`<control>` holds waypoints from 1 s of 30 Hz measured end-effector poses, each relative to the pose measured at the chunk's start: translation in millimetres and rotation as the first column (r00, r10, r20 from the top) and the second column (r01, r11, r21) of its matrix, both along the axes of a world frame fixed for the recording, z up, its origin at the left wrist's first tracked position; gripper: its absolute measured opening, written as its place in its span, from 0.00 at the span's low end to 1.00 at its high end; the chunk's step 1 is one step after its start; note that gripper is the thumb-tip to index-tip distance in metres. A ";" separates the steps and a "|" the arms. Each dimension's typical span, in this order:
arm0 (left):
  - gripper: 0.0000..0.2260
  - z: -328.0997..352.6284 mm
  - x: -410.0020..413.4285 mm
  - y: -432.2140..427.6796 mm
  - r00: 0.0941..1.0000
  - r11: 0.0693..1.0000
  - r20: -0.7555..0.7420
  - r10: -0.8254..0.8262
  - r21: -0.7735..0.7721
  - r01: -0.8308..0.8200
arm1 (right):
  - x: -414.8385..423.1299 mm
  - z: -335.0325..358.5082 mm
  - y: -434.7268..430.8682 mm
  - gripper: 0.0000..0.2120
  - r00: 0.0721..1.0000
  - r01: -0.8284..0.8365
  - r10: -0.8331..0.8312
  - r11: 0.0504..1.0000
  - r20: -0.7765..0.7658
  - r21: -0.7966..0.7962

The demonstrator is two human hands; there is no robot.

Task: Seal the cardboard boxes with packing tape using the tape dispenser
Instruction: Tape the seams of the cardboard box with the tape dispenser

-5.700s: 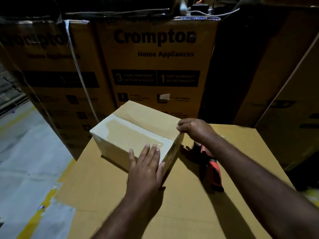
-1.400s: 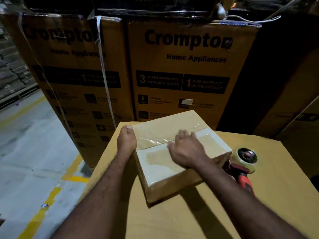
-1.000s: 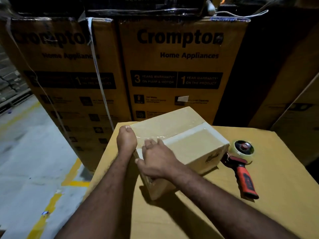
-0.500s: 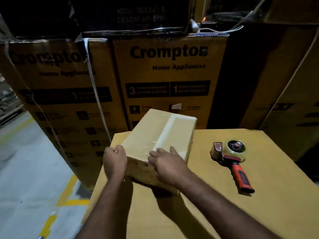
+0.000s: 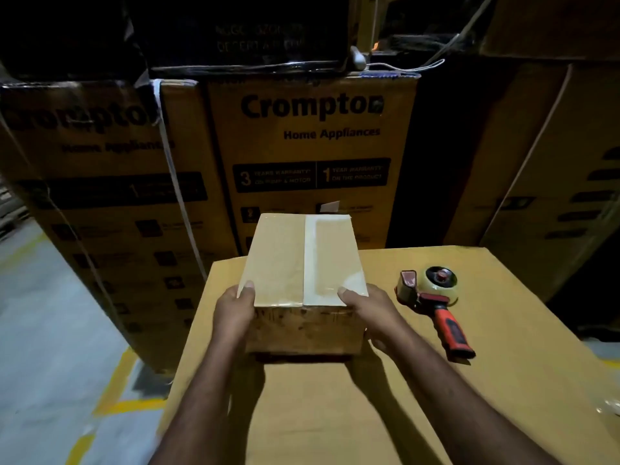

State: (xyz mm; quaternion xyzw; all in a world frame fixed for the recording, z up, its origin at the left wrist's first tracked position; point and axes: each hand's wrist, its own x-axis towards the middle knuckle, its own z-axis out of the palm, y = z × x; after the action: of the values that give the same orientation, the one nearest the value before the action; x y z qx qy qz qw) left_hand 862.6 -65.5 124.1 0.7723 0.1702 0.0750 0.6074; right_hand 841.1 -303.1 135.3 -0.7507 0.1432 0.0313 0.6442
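Note:
A small cardboard box (image 5: 295,263) sits squarely in front of me on a large flat cardboard surface (image 5: 369,397). Shiny clear tape covers its top, with a paler strip running lengthwise right of centre. My left hand (image 5: 233,313) grips its near left corner, thumb on top. My right hand (image 5: 367,313) grips the near right corner the same way. A tape dispenser (image 5: 436,303) with a red and black handle and a roll of tape lies on the surface to the right of the box, apart from both hands.
Tall printed appliance cartons (image 5: 312,162) stand stacked right behind the work surface, and more cartons (image 5: 553,162) rise at the right. A white strap (image 5: 174,182) hangs down a left carton. Grey floor with yellow lines (image 5: 110,391) lies to the left.
The box has been turned so its long side points away from me and set square. Both hands shifted from its top and side to its two near corners. The dispenser has stayed put.

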 end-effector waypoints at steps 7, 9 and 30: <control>0.16 58.3 -5.8 -34.1 0.967 0.983 0.238 -0.096 -0.131 0.129 | -26.3 61.0 -36.3 0.12 0.956 0.119 -0.110 0.993 0.273 -0.016; 0.14 81.8 -4.4 -59.4 0.942 0.970 0.299 -0.150 -0.141 0.199 | -38.5 80.3 -57.4 0.15 0.925 0.205 -0.184 0.978 0.333 -0.026; 0.14 155.5 -51.0 -495.9 0.426 0.443 0.128 -0.896 0.168 0.881 | -268.7 98.7 -388.3 0.23 0.480 0.851 -0.792 0.525 0.377 0.020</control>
State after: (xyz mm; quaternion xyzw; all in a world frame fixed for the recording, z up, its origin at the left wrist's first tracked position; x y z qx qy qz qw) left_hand 811.5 -561.3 279.6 0.7566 -0.3259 -0.1735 0.5396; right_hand 572.4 -691.4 233.9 -0.6341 0.3743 -0.4240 0.5273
